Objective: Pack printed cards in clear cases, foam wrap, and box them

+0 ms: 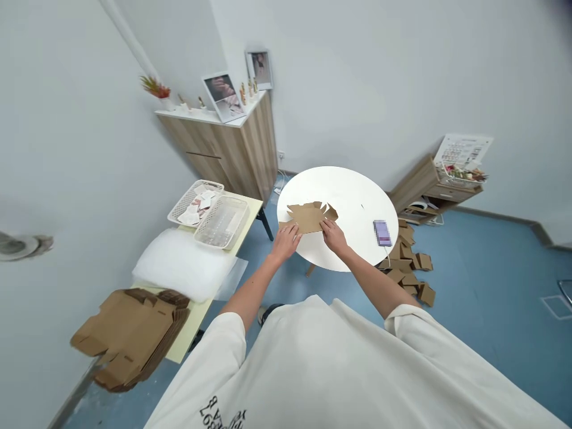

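A brown cardboard box blank, partly folded with flaps sticking up, lies on the round white table. My left hand grips its near left edge, fingers on top of the card. At the near right corner, my right hand pinches the edge beside an upturned flap. The thumbs and the underside of the card are mostly hidden. Farther right on the table lies a purple phone-like object, its surface blurred, with a white cable.
Left, a pale yellow table bears a stack of flat cardboard blanks, a white foam bundle and two plastic baskets. Folded cardboard boxes lie on the floor at right. A wooden cabinet stands behind.
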Tool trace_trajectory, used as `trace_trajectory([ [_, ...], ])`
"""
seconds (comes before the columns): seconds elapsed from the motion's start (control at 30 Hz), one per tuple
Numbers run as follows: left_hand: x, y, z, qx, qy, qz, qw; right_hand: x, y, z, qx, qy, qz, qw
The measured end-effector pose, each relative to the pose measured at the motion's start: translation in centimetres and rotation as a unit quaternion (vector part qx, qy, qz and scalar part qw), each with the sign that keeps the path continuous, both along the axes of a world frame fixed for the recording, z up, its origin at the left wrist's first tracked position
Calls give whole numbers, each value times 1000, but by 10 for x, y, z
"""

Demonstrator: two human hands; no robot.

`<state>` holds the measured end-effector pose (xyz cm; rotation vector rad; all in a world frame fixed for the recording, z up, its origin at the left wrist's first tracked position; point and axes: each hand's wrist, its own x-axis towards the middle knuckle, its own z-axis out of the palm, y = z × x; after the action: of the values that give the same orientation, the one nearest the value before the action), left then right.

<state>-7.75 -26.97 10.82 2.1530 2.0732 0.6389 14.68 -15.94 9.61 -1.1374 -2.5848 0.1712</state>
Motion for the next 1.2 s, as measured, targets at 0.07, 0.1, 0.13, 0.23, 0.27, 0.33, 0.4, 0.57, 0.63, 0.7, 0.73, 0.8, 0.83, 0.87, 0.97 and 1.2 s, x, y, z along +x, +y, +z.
trace_trajectory([
  [0.07,16,21,-11,-27,-10,-22,999,21,8,-8,-20,-10,-27,999],
  [0.1,22,31,-17,-41,-15,-34,998,30,11,-13,-30,-15,-41,999],
  [0.13,28,40,-23,-54,-19,-46,997,37,14,-18,-40,-21,-54,997],
  [0.23,40,66,-43,-91,-24,-83,992,53,23,-33,-68,-43,-89,993],
  [0.27,42,74,-50,-104,-24,-96,990,57,26,-38,-75,-53,-97,991],
  [0.33,44,90,-61,-126,-22,-123,984,61,33,-45,-90,-80,-109,987],
  [0.4,43,106,-71,-143,-19,-153,978,63,42,-51,-107,-112,-120,981],
  [0.57,32,148,-91,-185,-4,-219,958,56,63,-68,-141,-179,-167,959],
  [0.63,29,164,-98,-207,7,-241,948,52,70,-75,-159,-195,-176,952],
  [0.7,27,178,-104,-232,19,-257,938,48,77,-83,-175,-205,-180,946],
  [0.73,27,184,-107,-241,24,-263,934,47,80,-86,-181,-209,-180,944],
  [0.8,28,193,-113,-252,31,-272,928,44,87,-92,-191,-218,-171,942],
  [0.83,29,197,-116,-255,34,-275,927,44,90,-95,-197,-222,-164,941],
  [0.87,29,200,-119,-260,36,-277,924,43,93,-97,-205,-226,-156,939],
  [0.97,31,206,-129,-287,40,-282,915,42,104,-104,-233,-236,-124,935],
  [1.2,49,217,-144,-300,42,-261,917,45,124,-114,-282,-218,-87,930],
])
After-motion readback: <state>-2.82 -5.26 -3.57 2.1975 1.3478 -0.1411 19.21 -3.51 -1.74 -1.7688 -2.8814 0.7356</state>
